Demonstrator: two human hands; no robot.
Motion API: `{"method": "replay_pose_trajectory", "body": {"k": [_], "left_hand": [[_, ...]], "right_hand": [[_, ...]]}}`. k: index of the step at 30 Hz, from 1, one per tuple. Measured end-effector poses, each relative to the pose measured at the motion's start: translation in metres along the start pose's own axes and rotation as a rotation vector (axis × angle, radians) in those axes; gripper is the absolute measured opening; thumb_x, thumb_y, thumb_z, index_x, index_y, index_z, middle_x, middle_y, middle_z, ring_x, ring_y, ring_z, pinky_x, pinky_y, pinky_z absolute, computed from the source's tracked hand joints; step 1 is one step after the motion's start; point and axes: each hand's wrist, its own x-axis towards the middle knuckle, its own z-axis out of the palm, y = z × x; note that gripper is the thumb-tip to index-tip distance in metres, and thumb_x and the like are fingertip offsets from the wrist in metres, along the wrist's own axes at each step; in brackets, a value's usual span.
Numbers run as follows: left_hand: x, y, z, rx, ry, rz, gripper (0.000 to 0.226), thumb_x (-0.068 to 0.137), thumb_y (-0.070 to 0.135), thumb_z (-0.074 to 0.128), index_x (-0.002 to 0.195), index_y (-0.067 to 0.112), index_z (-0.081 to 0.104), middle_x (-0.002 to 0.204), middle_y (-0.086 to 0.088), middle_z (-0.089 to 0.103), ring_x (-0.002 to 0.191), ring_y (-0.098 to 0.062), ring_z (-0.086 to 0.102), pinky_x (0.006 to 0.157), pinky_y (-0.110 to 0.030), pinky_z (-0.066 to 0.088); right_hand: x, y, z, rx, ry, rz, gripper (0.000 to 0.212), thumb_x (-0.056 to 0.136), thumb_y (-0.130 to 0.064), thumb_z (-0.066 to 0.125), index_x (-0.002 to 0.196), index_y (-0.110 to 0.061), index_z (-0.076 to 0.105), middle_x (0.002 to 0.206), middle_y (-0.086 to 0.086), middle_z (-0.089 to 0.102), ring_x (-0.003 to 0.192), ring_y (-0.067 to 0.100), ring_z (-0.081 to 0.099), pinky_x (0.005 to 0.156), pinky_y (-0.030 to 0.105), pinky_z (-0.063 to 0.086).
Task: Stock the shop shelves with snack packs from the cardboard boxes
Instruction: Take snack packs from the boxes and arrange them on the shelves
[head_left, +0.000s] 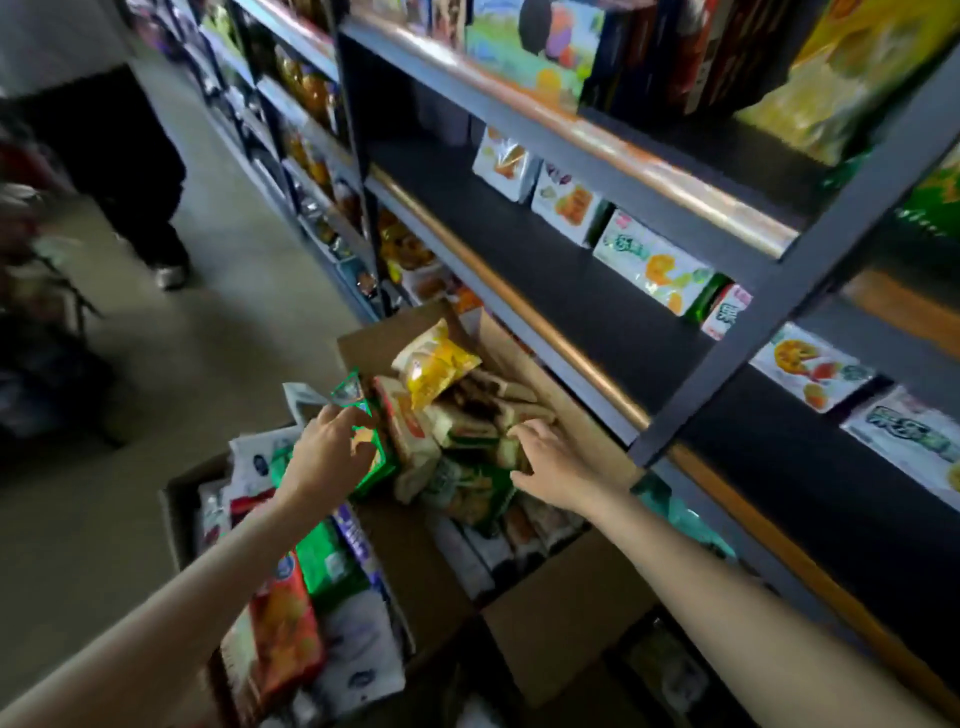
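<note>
An open cardboard box on the floor by the shelves is heaped with snack packs, a yellow pack on top. My left hand holds a green pack at the box's left side. My right hand reaches into the heap, fingers curled round a green and beige pack. A second box nearer to me holds upright packs in orange, green and white. The dark middle shelf has a row of white packs at its back.
A person in dark trousers stands in the aisle at the upper left. A dark trolley or rack is blurred at the left edge. Shelf uprights and copper-edged shelf fronts run along the right. Grey floor lies between.
</note>
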Motion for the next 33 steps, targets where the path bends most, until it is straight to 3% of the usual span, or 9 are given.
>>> {"method": "replay_pose_trajectory", "body": {"k": [6, 10, 15, 18, 22, 25, 28, 30, 33], "left_hand": [[0.005, -0.034, 0.031, 0.032, -0.098, -0.035, 0.028, 0.081, 0.0, 0.057, 0.108, 0.005, 0.062, 0.107, -0.015, 0.056, 0.099, -0.034, 0.056, 0.086, -0.044, 0.046], [0.014, -0.048, 0.053, 0.096, -0.2, -0.048, 0.032, 0.082, 0.002, 0.054, 0.112, 0.007, 0.06, 0.113, -0.014, 0.055, 0.101, -0.033, 0.056, 0.089, -0.043, 0.045], [0.024, -0.048, 0.059, 0.12, -0.234, -0.081, 0.033, 0.083, 0.005, 0.052, 0.115, 0.009, 0.058, 0.118, -0.011, 0.052, 0.103, -0.03, 0.055, 0.091, -0.043, 0.045], [0.022, -0.046, 0.056, 0.133, -0.249, -0.062, 0.033, 0.084, 0.005, 0.052, 0.116, 0.01, 0.057, 0.117, -0.01, 0.052, 0.103, -0.027, 0.055, 0.092, -0.04, 0.045], [0.019, -0.045, 0.051, 0.136, -0.259, -0.019, 0.033, 0.085, 0.004, 0.053, 0.117, 0.01, 0.058, 0.116, -0.009, 0.052, 0.106, -0.026, 0.054, 0.093, -0.036, 0.044], [0.016, -0.032, 0.049, 0.196, -0.288, 0.042, 0.034, 0.088, 0.008, 0.051, 0.122, 0.012, 0.054, 0.125, -0.008, 0.049, 0.116, -0.027, 0.049, 0.098, -0.038, 0.042], [0.01, 0.0, 0.055, 0.309, -0.347, 0.199, 0.037, 0.089, 0.016, 0.05, 0.126, 0.013, 0.05, 0.128, -0.01, 0.047, 0.119, -0.033, 0.045, 0.098, -0.044, 0.039], [0.003, 0.026, 0.058, 0.335, -0.391, 0.274, 0.039, 0.089, 0.021, 0.052, 0.127, 0.013, 0.048, 0.129, -0.01, 0.048, 0.118, -0.032, 0.048, 0.094, -0.039, 0.038], [-0.008, 0.075, 0.05, 0.045, -0.481, 0.218, 0.046, 0.085, 0.024, 0.062, 0.125, 0.007, 0.048, 0.123, -0.011, 0.055, 0.114, -0.029, 0.053, 0.09, -0.033, 0.042]], "right_hand": [[0.086, 0.016, 0.041, -0.041, -0.082, 0.066, 0.048, 0.095, -0.025, 0.053, 0.136, -0.008, 0.038, 0.141, 0.008, 0.037, 0.132, 0.023, 0.033, 0.104, 0.034, 0.035], [0.121, 0.031, 0.09, -0.135, -0.198, 0.146, 0.069, 0.093, -0.024, 0.056, 0.147, -0.006, 0.017, 0.152, 0.014, 0.019, 0.138, 0.03, 0.025, 0.108, 0.039, 0.034], [0.137, 0.027, 0.126, -0.392, -0.109, 0.178, 0.074, 0.091, -0.025, 0.059, 0.147, -0.008, 0.013, 0.144, 0.019, 0.032, 0.132, 0.035, 0.031, 0.104, 0.041, 0.033], [0.138, 0.02, 0.134, -0.452, -0.101, 0.23, 0.059, 0.092, -0.014, 0.053, 0.144, -0.006, 0.025, 0.132, 0.017, 0.05, 0.126, 0.033, 0.039, 0.098, 0.041, 0.041], [0.121, 0.02, 0.115, -0.352, -0.168, 0.257, 0.026, 0.089, -0.013, 0.06, 0.113, -0.007, 0.053, 0.117, 0.012, 0.059, 0.111, 0.029, 0.054, 0.078, 0.035, 0.047], [0.084, 0.027, 0.077, -0.301, -0.184, 0.262, 0.046, 0.077, -0.031, 0.076, 0.111, -0.007, 0.054, 0.115, 0.009, 0.06, 0.11, 0.03, 0.056, 0.076, 0.035, 0.047], [0.028, 0.037, 0.04, -0.252, -0.102, 0.238, 0.059, 0.073, -0.036, 0.078, 0.115, -0.009, 0.047, 0.12, 0.012, 0.058, 0.113, 0.031, 0.053, 0.08, 0.035, 0.046], [-0.018, 0.037, 0.014, -0.17, 0.005, 0.242, 0.065, 0.075, -0.035, 0.077, 0.123, -0.009, 0.042, 0.125, 0.012, 0.054, 0.118, 0.031, 0.05, 0.081, 0.035, 0.044], [-0.091, 0.021, -0.025, -0.025, 0.266, 0.289, 0.078, 0.079, -0.036, 0.074, 0.14, -0.012, 0.033, 0.137, 0.011, 0.045, 0.127, 0.029, 0.041, 0.092, 0.036, 0.042]]}}
